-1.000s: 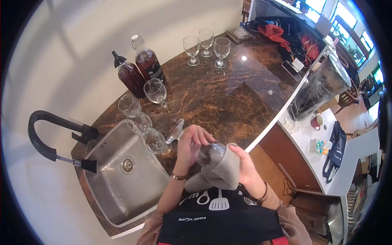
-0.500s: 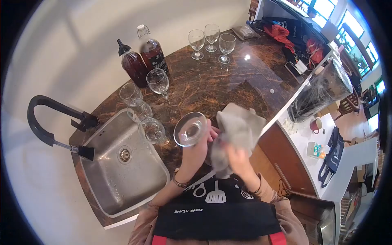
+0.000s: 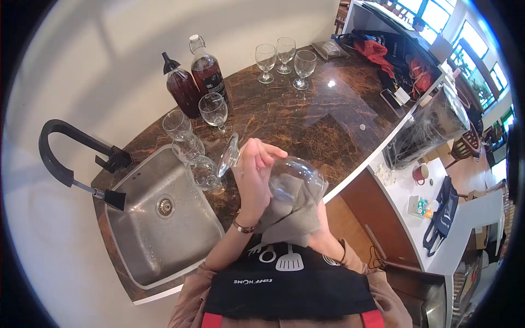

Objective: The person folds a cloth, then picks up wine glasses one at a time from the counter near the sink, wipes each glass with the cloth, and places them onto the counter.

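My left hand [image 3: 254, 177] is wrapped round the stem of a clear stemmed glass [image 3: 306, 170], which lies tilted sideways in front of my apron. Its round foot sticks out to the left of the hand and its bowl points right. A grey-beige cloth [image 3: 292, 221] bunches against the bowl and shows through the glass; I cannot tell how much of it is inside. My right hand [image 3: 322, 235] grips the cloth at the bowl's lower right, its fingers mostly hidden. Several more stemmed glasses [image 3: 212, 111] stand on the counter to the left, by the sink.
A steel sink [image 3: 158, 246] with a black faucet [image 3: 82, 145] is on the left. Two dark bottles [image 3: 183, 87] stand by the wall. Three glasses [image 3: 285, 54] are at the back of the brown counter [image 3: 322, 123]. On the right are a phone [image 3: 391, 103] and a red mug [image 3: 420, 174].
The glass has turned in my left hand: its foot now faces left and its bowl right. My right hand has brought the cloth up against the bowl.
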A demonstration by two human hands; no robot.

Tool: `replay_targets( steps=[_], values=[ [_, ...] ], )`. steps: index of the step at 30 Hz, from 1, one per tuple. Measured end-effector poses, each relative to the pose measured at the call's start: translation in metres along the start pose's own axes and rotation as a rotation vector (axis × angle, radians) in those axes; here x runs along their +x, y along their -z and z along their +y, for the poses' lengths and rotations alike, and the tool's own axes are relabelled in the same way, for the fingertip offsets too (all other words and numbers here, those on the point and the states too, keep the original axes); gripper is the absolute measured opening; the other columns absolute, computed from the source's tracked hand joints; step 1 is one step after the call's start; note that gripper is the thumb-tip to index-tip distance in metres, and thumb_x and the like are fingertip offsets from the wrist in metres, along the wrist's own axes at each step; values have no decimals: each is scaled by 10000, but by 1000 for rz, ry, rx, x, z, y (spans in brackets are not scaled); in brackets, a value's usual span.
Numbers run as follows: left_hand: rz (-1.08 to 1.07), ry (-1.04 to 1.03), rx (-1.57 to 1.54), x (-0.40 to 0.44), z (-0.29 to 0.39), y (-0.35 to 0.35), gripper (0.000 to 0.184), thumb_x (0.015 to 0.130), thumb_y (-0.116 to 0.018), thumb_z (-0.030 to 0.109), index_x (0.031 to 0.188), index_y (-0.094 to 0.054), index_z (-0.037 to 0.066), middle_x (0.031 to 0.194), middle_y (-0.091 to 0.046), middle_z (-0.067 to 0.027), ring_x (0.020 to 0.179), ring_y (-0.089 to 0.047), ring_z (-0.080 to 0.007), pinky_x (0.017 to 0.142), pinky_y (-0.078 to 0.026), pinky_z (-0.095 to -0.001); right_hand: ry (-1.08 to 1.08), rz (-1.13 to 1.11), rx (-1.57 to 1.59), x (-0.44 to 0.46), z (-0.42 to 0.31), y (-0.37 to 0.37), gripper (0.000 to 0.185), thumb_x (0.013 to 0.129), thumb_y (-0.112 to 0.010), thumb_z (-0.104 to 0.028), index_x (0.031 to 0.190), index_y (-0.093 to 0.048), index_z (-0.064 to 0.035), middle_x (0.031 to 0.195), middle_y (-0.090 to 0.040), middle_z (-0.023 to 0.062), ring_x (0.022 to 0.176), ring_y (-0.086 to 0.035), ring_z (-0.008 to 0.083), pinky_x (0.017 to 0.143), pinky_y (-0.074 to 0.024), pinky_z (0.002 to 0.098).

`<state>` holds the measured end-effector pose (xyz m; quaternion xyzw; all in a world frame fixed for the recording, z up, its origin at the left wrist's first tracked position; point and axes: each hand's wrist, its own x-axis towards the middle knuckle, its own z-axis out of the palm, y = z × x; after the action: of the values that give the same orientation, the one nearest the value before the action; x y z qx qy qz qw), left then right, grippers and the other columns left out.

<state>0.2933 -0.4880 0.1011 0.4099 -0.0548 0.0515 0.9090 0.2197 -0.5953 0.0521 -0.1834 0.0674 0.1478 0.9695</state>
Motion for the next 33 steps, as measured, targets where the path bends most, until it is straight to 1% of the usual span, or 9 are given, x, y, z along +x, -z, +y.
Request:
replay_targets(
  steps=[4, 8, 11, 17, 21, 22, 25, 29, 33],
  values=[
    [220, -250, 106, 5, -4, 5, 329, 885, -421, 221, 606, -294, 105, 615, -386, -33, 732, -551, -196, 698, -425, -315, 292, 220, -1119, -23, -5, 13, 385, 841, -480, -242, 1173, -424, -56, 1117, -497, 119, 1007, -495, 221, 843, -405, 313],
    [285, -52, -1, 3, -1, 9, 325, 878, -442, 241, 619, -321, 87, 663, -438, -43, 789, -569, -211, 759, -439, -335, 635, -947, -1279, 9, -55, 9, 353, 799, -524, -241, 1061, -506, -6, 941, -551, 129, 902, -515, 280, 779, -407, 338],
    [114, -40, 277, -9, -16, 12, 326, 880, -439, 260, 653, -385, 32, 721, -547, -114, 791, -572, -197, 763, -433, -300, 927, -170, -2033, -10, -8, -39, 269, 710, -621, -172, 921, -569, -13, 975, -559, 137, 935, -510, 297, 844, -371, 418],
    [256, 33, 359, -12, -10, 7, 318, 886, -426, 265, 654, -408, 48, 733, -543, -82, 819, -564, -197, 777, -426, -291, 1237, 17, -1960, 17, -2, -5, 275, 638, -615, -158, 893, -610, -54, 989, -552, 121, 949, -503, 308, 853, -364, 398],
    [237, 115, -162, -6, -9, 12, 291, 877, -437, 227, 644, -353, 75, 670, -408, -31, 808, -569, -216, 830, -427, -352, 419, 322, -2205, 15, -3, -15, 295, 598, -595, -236, 838, -616, -64, 898, -575, 133, 900, -527, 314, 875, -351, 405],
    [270, 123, -179, -7, -8, 12, 293, 874, -444, 227, 636, -342, 90, 661, -409, -24, 804, -565, -203, 828, -426, -343, 719, -116, -2226, 6, -21, -16, 292, 668, -566, -266, 853, -612, -45, 922, -573, 138, 914, -518, 327, 869, -354, 413],
    [251, 142, -185, -11, -12, 12, 287, 870, -455, 230, 637, -350, 98, 661, -421, -19, 817, -553, -183, 808, -422, -322, 1246, 56, -1399, 16, 2, 25, 233, 730, -551, -218, 856, -607, -30, 922, -579, 141, 913, -519, 317, 857, -353, 415],
    [189, 140, 367, -22, -21, 12, 274, 867, -476, 241, 665, -437, 61, 632, -463, -17, 730, -540, -130, 694, -428, -289, 758, -9, -1825, 9, -32, -27, 276, 724, -582, -147, 957, -576, 1, 910, -585, 157, 855, -552, 332, 795, -408, 416],
    [60, -49, 421, -33, -14, -1, 254, 875, -481, 256, 705, -484, 67, 661, -504, -2, 650, -490, -87, 608, -392, -243, 1231, 14, -1917, 11, -15, -27, 268, 702, -600, -133, 931, -583, 5, 864, -591, 156, 808, -568, 325, 739, -442, 369]
  ],
)
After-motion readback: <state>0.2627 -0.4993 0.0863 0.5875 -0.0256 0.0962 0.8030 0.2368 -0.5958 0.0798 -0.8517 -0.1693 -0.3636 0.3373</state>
